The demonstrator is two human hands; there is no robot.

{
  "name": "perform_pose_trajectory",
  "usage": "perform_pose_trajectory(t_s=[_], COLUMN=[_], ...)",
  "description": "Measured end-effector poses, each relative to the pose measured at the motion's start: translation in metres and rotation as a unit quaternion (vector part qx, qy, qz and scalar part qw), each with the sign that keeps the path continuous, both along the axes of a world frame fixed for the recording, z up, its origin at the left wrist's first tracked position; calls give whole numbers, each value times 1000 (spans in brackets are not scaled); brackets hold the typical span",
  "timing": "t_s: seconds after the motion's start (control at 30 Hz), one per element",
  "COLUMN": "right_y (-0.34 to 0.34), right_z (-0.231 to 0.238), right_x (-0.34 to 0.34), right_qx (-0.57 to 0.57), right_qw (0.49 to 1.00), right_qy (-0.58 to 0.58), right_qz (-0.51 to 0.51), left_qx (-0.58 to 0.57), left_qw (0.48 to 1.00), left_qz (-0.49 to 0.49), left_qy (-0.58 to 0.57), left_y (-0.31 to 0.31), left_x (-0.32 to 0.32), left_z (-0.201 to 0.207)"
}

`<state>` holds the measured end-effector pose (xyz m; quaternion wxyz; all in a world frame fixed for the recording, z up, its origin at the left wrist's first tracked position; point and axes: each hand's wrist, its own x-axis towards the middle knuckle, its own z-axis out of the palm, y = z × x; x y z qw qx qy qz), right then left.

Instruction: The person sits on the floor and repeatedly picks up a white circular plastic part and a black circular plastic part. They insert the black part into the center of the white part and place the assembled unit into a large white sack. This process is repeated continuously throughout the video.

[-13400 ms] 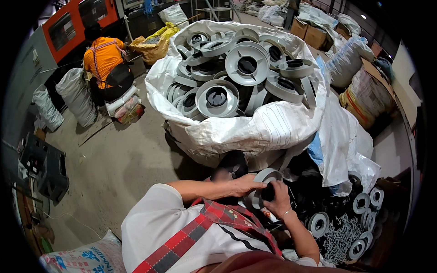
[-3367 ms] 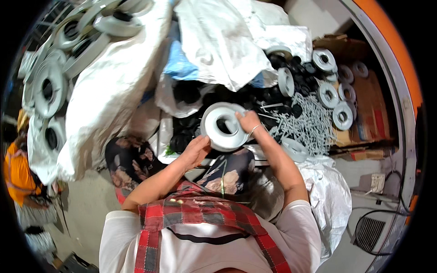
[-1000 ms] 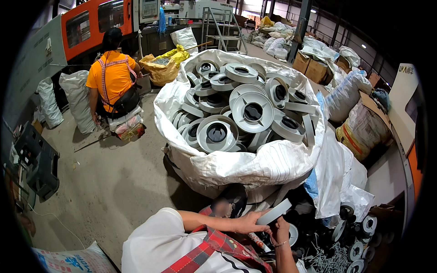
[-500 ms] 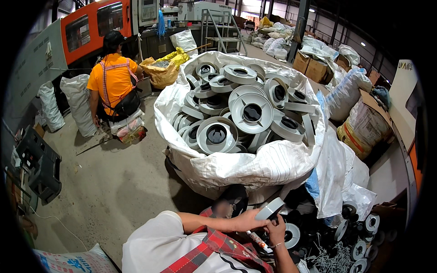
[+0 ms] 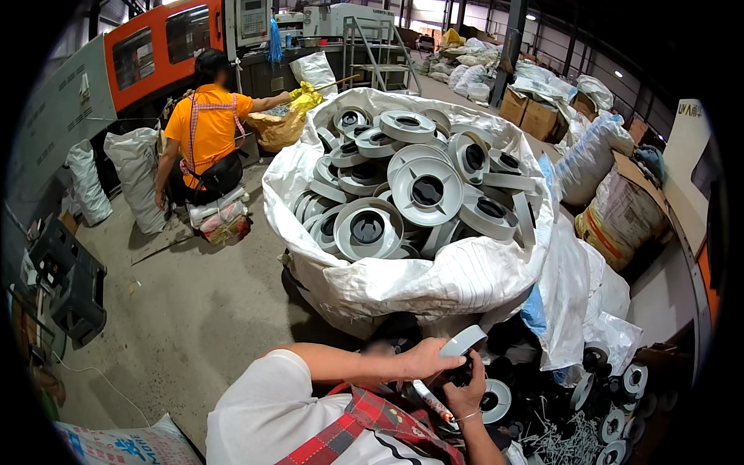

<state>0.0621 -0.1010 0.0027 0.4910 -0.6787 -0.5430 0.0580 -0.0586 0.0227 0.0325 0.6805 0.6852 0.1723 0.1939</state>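
Observation:
My left hand (image 5: pixel 423 359) is closed round the rim of a grey plastic wheel (image 5: pixel 468 339), held tilted in front of the sack. Just below it, my right hand (image 5: pixel 466 394) has its fingers bent against the wheel's dark underside; what they press there is partly hidden. A white printed tube (image 5: pixel 432 401) lies slantwise beside my right hand, and I cannot tell what supports it. Beyond my hands stands a big white woven sack (image 5: pixel 403 287) heaped with grey wheels (image 5: pixel 428 190) that have black hubs.
At lower right lie black hubs, more grey wheels (image 5: pixel 497 401) and a pile of metal bolts (image 5: pixel 570 438). A co-worker in an orange shirt (image 5: pixel 208 128) sits at far left near an orange machine (image 5: pixel 163 50). Filled sacks (image 5: pixel 589 159) line the right side.
The wheel and both hands have shifted slightly up and right, and the wheel has turned a little. The co-worker has reached an arm toward the yellow bag.

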Motion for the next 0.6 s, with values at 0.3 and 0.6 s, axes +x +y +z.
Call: perform_pose_trajectory(t_s=[0.3,0.6], right_y=[6,1], right_z=[-9,18], right_x=[2,7], right_qx=[-87,2], right_qw=[943,985], right_qy=[315,-170], right_qz=[-61,-5], left_qx=[11,7], left_qw=[1000,999], left_qz=[1,-3], left_qy=[-11,39], left_y=[-7,10], left_x=[-1,-3], left_z=[11,30])
